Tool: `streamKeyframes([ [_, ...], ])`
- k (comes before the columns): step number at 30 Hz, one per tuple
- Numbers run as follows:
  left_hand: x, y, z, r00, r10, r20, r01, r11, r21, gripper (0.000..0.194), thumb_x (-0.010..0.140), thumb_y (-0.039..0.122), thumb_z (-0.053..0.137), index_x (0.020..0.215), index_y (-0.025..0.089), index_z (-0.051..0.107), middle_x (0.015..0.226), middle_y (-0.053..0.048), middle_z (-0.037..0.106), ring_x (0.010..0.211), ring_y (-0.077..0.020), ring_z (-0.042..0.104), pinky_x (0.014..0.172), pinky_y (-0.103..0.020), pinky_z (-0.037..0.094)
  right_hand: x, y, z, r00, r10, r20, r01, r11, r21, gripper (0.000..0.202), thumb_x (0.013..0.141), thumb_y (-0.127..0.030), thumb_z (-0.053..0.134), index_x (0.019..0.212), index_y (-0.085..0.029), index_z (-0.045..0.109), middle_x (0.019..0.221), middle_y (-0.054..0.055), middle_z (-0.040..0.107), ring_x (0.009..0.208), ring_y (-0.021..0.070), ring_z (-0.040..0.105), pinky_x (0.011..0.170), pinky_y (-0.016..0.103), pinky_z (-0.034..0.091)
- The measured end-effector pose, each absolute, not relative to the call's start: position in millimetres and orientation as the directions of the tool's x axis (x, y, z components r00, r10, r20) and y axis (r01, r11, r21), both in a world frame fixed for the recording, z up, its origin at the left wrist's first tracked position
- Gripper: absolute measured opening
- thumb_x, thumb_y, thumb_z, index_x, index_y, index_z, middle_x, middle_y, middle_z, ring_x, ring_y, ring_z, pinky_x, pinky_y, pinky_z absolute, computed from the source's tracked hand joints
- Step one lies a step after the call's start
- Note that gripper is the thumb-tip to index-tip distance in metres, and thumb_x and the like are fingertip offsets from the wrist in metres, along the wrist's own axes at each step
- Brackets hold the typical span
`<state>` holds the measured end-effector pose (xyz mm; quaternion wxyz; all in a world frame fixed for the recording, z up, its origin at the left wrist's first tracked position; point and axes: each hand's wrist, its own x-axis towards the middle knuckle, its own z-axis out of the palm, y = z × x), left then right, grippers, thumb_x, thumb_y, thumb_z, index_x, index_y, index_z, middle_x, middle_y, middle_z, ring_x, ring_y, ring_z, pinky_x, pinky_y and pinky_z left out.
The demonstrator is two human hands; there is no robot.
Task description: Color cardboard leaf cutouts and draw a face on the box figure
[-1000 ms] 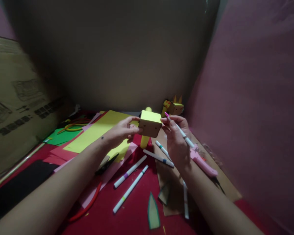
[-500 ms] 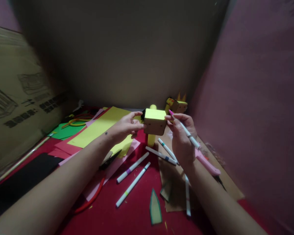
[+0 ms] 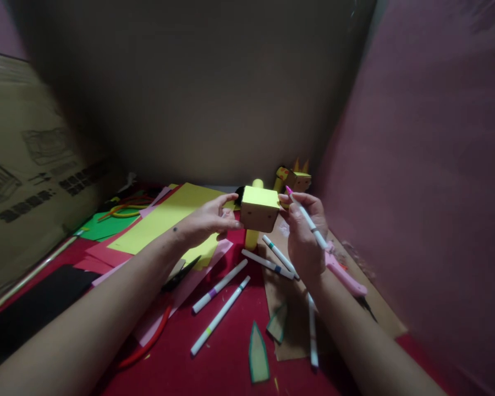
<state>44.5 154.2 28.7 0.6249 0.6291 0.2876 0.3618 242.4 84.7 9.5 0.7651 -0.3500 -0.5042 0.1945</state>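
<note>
A small cardboard box head (image 3: 259, 214) with a yellow top and two dark dots on its front sits on a yellow tube neck (image 3: 252, 238). My left hand (image 3: 210, 219) grips its left edge between thumb and index finger. My right hand (image 3: 307, 236) holds a white marker (image 3: 309, 221) with its pink tip pointing up and away, while its fingertips touch the head's right side. The pink tip is apart from the box. Behind my right hand stands a similar spotted giraffe figure (image 3: 299, 180) with pointed orange horns.
Several white markers (image 3: 220, 315) lie on the red cloth (image 3: 214, 374) and a brown cardboard sheet (image 3: 292, 335). Green-edged leaf-shaped pieces (image 3: 258, 355) are in front. Coloured paper (image 3: 148, 225) and red-handled scissors (image 3: 159, 330) lie left; a pink-handled tool (image 3: 346, 276) lies right.
The box head has turned and tilted slightly in my hands. The whole view has shifted a little. Both hands keep nearly the same hold, and the marker stays in my right hand.
</note>
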Motion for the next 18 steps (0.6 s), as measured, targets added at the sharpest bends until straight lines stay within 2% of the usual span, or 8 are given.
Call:
streamKeyframes([
  [6, 47.6, 152.9, 24.6, 0.601, 0.796, 0.078, -0.082, -0.036, 0.996, 0.118, 0.067, 0.009, 0.084, 0.162, 0.007, 0.015, 0.06, 0.009, 0.05, 0.049, -0.0081, 0.042, 0.044, -0.021, 0.032, 242.8, 84.5, 10.0, 0.435, 0.657, 0.615, -0.004, 0.685, -0.729, 0.026, 0.087, -0.033, 0.068, 0.11, -0.028, 0.058, 0.116, 0.005, 0.071, 0.109, 0.0223, 0.069, 0.1, 0.046, 0.053],
  [10, 52.4, 151.9, 21.4, 0.622, 0.78, 0.073, -0.088, -0.023, 0.996, 0.122, 0.066, 0.01, 0.083, 0.163, 0.008, 0.009, 0.064, 0.008, 0.053, 0.048, -0.007, 0.042, 0.044, -0.02, 0.033, 242.4, 87.7, 10.0, 0.455, 0.7, 0.55, -0.068, 0.644, -0.762, 0.034, 0.083, -0.034, 0.072, 0.113, -0.027, 0.058, 0.124, 0.006, 0.067, 0.114, 0.0223, 0.066, 0.103, 0.045, 0.05],
  [15, 58.5, 148.8, 20.1, 0.659, 0.75, 0.064, -0.087, -0.008, 0.996, 0.108, 0.064, 0.012, 0.084, 0.157, 0.009, 0.029, 0.068, 0.005, 0.059, 0.046, -0.0064, 0.043, 0.043, -0.02, 0.031, 240.8, 95.3, 7.3, 0.44, 0.783, 0.44, -0.168, 0.553, -0.816, 0.041, 0.08, -0.039, 0.073, 0.114, -0.026, 0.055, 0.122, 0.006, 0.066, 0.109, 0.0217, 0.065, 0.096, 0.042, 0.052],
  [18, 58.3, 147.4, 20.5, 0.657, 0.751, 0.063, -0.089, -0.006, 0.996, 0.101, 0.067, 0.016, 0.084, 0.154, 0.011, 0.033, 0.067, 0.006, 0.057, 0.048, -0.0068, 0.043, 0.044, -0.02, 0.034, 239.6, 97.3, 6.4, 0.437, 0.791, 0.428, -0.174, 0.541, -0.823, 0.041, 0.079, -0.04, 0.073, 0.113, -0.025, 0.056, 0.117, 0.005, 0.068, 0.104, 0.0212, 0.067, 0.091, 0.04, 0.053],
])
